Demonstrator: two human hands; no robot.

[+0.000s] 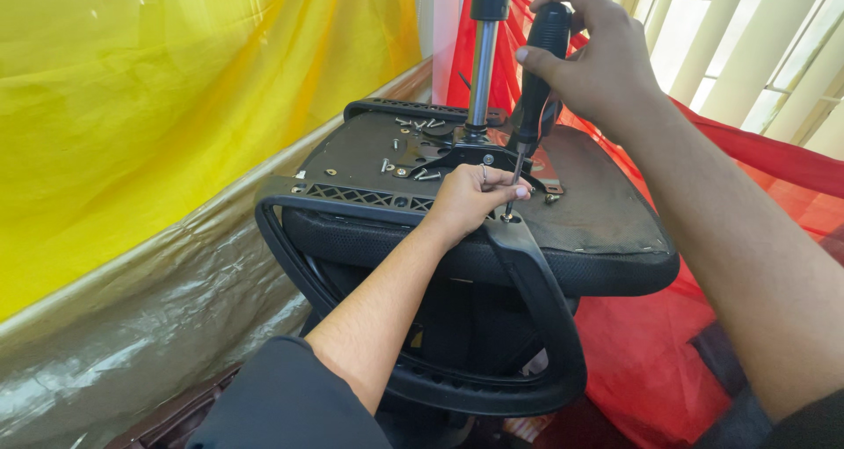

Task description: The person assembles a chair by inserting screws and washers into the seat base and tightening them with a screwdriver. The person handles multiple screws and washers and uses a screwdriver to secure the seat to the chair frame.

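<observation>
An upturned black office chair seat lies with its underside up and a black armrest loop at the near edge. My right hand grips the black handle of a screwdriver held upright, its tip down at a screw in the armrest bracket. My left hand rests on the bracket, fingertips pinching around the screwdriver tip. Several loose screws lie on the seat underside near the metal mechanism plate.
The chrome gas-lift column rises from the seat's middle. A yellow sheet hangs at left over a crinkled clear plastic cover. Red cloth lies under and right of the chair. Vertical blinds stand behind.
</observation>
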